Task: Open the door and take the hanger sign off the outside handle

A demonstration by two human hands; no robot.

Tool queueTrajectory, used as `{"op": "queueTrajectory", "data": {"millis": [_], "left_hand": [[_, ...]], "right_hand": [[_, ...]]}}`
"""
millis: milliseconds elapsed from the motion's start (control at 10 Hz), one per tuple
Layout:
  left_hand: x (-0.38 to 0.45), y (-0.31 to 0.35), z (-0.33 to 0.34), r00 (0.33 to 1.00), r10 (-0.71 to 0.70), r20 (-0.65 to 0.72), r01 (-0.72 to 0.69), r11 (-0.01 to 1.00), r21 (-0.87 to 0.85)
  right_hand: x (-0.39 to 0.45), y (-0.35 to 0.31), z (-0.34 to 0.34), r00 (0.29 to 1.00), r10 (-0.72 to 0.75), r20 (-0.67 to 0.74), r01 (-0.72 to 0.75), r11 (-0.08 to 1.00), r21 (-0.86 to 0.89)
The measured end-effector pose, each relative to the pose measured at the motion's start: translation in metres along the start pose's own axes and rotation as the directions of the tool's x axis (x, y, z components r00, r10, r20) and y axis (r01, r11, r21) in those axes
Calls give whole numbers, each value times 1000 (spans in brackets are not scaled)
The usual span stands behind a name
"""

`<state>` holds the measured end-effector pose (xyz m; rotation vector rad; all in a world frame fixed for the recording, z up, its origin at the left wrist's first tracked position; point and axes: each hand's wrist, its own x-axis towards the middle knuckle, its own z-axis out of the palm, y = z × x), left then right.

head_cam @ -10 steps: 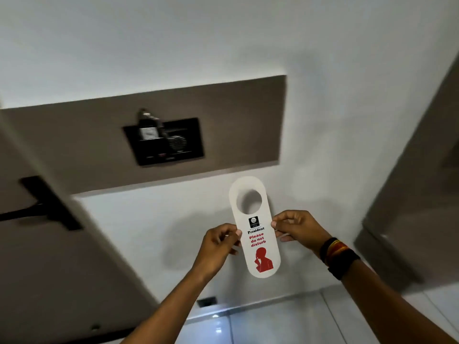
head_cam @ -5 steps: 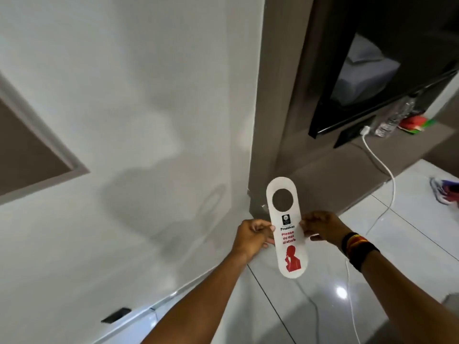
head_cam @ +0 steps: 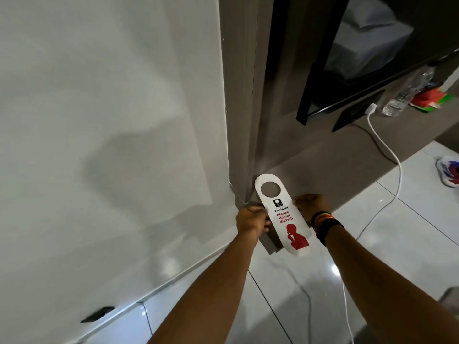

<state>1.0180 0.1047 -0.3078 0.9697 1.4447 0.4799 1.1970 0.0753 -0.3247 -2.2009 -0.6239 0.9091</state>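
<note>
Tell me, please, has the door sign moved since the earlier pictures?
Yes: the door sign, earlier before the white wall, is now farther right, past the wall's corner, over the tiled floor.

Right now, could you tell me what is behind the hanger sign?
Through the hole of the hanger sign shows brown wood panel. Its lower end overlaps the floor; what lies directly behind it is covered.

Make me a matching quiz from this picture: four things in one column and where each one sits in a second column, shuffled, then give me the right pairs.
Things
1. hanger sign
2. water bottle
3. white cable
4. shoe

Places
A. on the tiled floor at the far right edge
B. held between the left hand and the right hand
C. standing on the brown counter
D. plugged into the black socket, trailing down to the floor

Pairs: 1-B, 2-C, 3-D, 4-A
</note>
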Motion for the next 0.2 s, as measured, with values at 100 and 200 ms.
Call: {"op": "queueTrajectory", "data": {"millis": [100, 200], "left_hand": [[-6, -1, -10, 973, 215, -87, -178, 933, 311], [-27, -2, -34, 831, 554, -39, -432, 690, 581]], "right_hand": [[-22, -14, 0, 987, -131, -95, 127, 991, -41], [-62, -25, 5, 937, -314, -152, 287, 942, -176]]}}
